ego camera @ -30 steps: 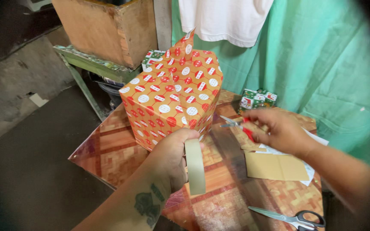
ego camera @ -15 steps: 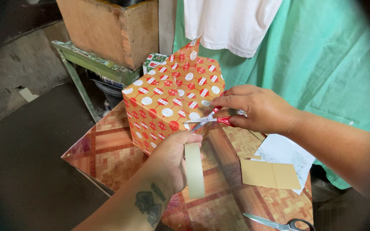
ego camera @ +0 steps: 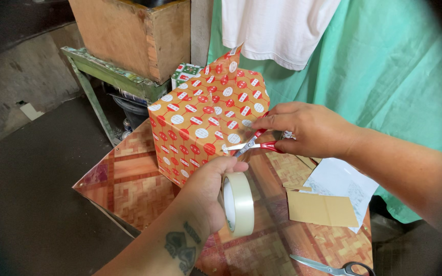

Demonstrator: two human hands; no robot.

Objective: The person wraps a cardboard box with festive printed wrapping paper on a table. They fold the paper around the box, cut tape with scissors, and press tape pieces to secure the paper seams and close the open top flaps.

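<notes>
Orange wrapped box (ego camera: 208,122) on patterned surface (ego camera: 129,179) — left hand (ego camera: 208,189) grasps tape roll (ego camera: 239,203) before box; right hand (ego camera: 305,128) grasps red scissors (ego camera: 254,144) at box corner.

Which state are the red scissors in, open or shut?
Open: the red scissors in the right hand show two blades spread apart beside the wrapped box.
</notes>
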